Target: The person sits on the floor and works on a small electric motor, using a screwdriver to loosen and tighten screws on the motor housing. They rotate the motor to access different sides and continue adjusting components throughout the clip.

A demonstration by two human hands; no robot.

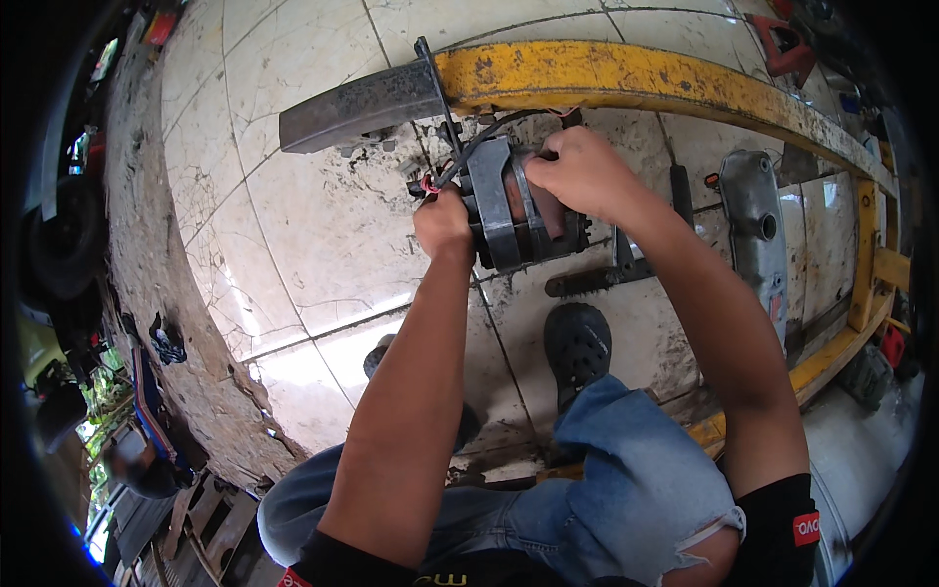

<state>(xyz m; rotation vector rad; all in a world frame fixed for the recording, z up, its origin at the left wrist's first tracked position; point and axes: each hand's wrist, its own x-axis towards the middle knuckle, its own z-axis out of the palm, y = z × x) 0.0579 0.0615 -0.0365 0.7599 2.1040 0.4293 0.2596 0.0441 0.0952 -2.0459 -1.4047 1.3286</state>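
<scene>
A grey-and-black motor-like unit [497, 220] with a copper-brown middle rests on the tiles, a black cable [497, 125] and red wires running by its top. My left hand [442, 217] is closed at its left side, just below the red wires; what its fingers hold is hidden. My right hand [579, 174] has curled fingers gripping the upper end of a brown flat piece [551, 217] lying against the unit's right side.
A yellow steel beam [626, 70] with a dark end bar crosses behind the unit. At right lie a silver metal cover [748, 220], dark tools [606, 279] and a red object [784, 49]. My shoe [577, 342] is below the unit; clutter and wheels line the left.
</scene>
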